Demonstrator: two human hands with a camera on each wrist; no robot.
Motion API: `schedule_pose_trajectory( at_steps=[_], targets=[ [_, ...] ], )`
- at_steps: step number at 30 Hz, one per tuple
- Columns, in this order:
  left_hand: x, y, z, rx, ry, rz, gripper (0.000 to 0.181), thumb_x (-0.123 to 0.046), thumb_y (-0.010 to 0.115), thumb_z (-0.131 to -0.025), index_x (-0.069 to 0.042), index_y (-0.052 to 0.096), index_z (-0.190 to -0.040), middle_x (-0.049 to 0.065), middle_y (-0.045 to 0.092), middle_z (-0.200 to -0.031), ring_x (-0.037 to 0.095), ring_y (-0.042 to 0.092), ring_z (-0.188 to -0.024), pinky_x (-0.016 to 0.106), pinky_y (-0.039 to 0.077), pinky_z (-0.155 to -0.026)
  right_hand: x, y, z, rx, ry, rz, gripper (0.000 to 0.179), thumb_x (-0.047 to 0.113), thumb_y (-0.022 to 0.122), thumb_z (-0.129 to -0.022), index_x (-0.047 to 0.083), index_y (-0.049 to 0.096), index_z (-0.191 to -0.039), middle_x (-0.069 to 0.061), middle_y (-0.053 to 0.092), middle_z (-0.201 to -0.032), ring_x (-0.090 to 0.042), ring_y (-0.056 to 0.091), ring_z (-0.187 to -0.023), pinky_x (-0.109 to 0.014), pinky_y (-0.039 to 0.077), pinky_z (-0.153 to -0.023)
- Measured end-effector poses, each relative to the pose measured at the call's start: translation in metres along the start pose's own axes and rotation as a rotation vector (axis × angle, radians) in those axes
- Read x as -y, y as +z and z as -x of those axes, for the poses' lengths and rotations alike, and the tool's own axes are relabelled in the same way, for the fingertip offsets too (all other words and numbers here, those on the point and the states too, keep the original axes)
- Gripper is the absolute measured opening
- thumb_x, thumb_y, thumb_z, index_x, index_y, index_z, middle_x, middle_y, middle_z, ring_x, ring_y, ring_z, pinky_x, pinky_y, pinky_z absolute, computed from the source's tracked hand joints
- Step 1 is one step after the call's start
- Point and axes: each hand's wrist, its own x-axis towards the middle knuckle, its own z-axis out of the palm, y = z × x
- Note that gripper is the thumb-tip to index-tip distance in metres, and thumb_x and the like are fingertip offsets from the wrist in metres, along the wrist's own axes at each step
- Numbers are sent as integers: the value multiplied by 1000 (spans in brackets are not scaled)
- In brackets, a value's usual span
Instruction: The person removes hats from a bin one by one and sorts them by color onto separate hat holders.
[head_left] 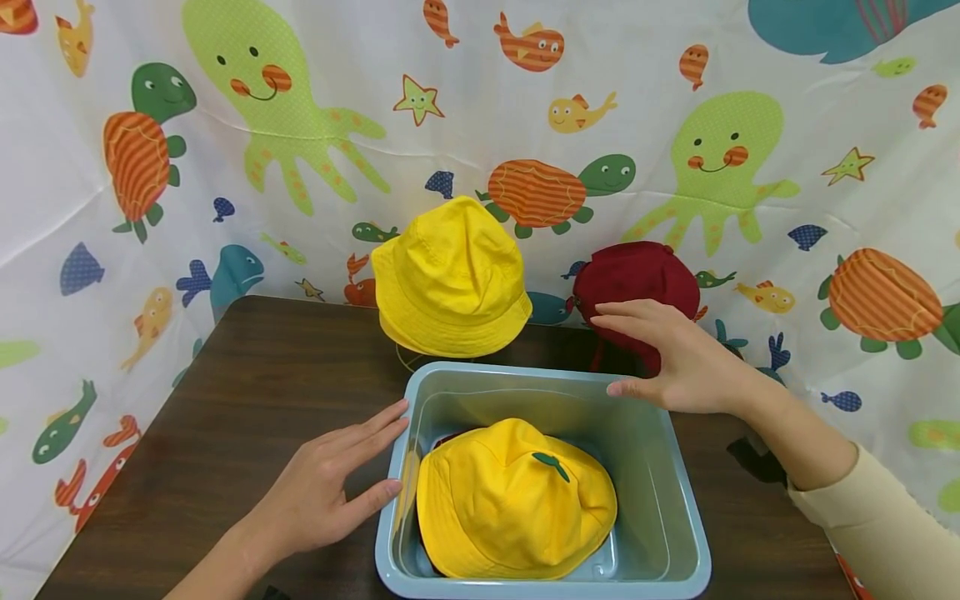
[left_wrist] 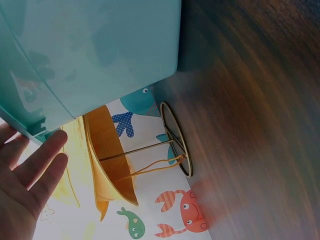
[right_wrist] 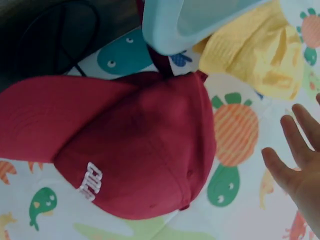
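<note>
A light blue plastic tub [head_left: 686, 500] stands on the dark wooden table. Inside lies a yellow bucket hat [head_left: 517, 508] with a green leaf-shaped mark, and a sliver of dark red shows behind its edge. My left hand [head_left: 330, 479] has its fingers stretched out, fingertips right at the tub's left rim. Over the tub's back right corner, my right hand [head_left: 675, 358] is spread and holds nothing. It partly covers a dark red cap [head_left: 637, 279] in the head view; the right wrist view shows the cap's brim and white lettering.
Behind the tub, a second yellow hat [head_left: 453, 279] hangs on a wire stand [left_wrist: 176, 140]. The red cap has a dark wire stand [right_wrist: 60, 35] near it. A white curtain [head_left: 315, 225] printed with sea animals forms the backdrop. Bare wood of the table [head_left: 225, 417] extends left of the tub.
</note>
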Motion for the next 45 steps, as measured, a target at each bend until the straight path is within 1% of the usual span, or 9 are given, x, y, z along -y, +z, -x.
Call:
schedule_pose_trajectory(
  at_steps=[9, 13, 17, 20, 23, 30, 37, 41, 45],
  targets=[
    [2, -1, 0, -2, 1, 4, 70, -25, 83, -87, -12, 57, -152, 0, 49, -161, 20, 60, -134, 46, 59, -96, 13, 13, -2, 94, -84, 29, 81, 34, 90, -79, 12, 58, -149, -8, 50, -158, -33, 41, -145, -64, 32, -117],
    [3, -1, 0, -3, 2, -1, 71, -25, 83, -88, -12, 57, -152, -1, 49, -161, 20, 60, -134, 46, 59, -95, 19, 20, -3, 139, -105, 11, 81, 36, 91, -78, 13, 60, -148, -6, 50, -158, -32, 41, -146, -64, 34, -116],
    [3, 0, 0, -6, 5, -5, 70, -26, 82, -88, -12, 57, -152, -1, 49, -160, 20, 61, -133, 46, 59, -95, 25, 24, -4, 180, -123, -32, 81, 31, 92, -76, 12, 60, -148, -4, 48, -159, -30, 41, -146, -61, 39, -115],
    [4, 0, 0, -14, 13, -5, 70, -25, 83, -88, -11, 57, -151, 0, 50, -160, 20, 61, -132, 45, 59, -95, 31, 27, -5, 224, -125, -67, 81, 26, 92, -75, 13, 60, -148, -3, 47, -160, -27, 42, -145, -57, 44, -113],
    [4, 1, 0, -19, 19, -6, 70, -24, 83, -87, -10, 58, -151, 0, 50, -160, 20, 62, -131, 45, 59, -94, 37, 31, -7, 279, -124, -88, 81, 25, 91, -76, 15, 59, -149, -2, 47, -160, -26, 42, -145, -54, 47, -111],
    [2, 1, 0, -7, -3, 5, 70, -25, 83, -87, -11, 58, -151, -1, 49, -160, 20, 62, -132, 45, 60, -94, 46, 40, -10, 389, -105, -110, 79, 26, 92, -78, 16, 59, -149, 3, 51, -156, -23, 45, -144, -53, 45, -113],
    [2, 1, 1, -10, 0, 6, 70, -25, 83, -88, -11, 58, -151, -1, 49, -160, 20, 62, -132, 45, 59, -95, 50, 49, -14, 454, -136, -100, 75, 25, 93, -79, 12, 62, -146, 1, 57, -151, -20, 52, -138, -45, 47, -113],
    [2, 2, 1, -19, 22, 1, 69, -24, 83, -87, -10, 58, -151, 0, 50, -159, 20, 62, -131, 44, 60, -94, 52, 52, -15, 492, -119, -111, 74, 23, 93, -80, 12, 62, -146, -1, 56, -152, -20, 52, -138, -44, 47, -113],
    [2, 1, 1, -10, 9, 8, 69, -25, 82, -88, -10, 58, -151, -1, 49, -160, 20, 61, -133, 45, 59, -95, 53, 54, -16, 524, -119, -123, 71, 20, 93, -81, 13, 63, -145, -4, 57, -151, -22, 52, -138, -44, 47, -113]
  ],
)
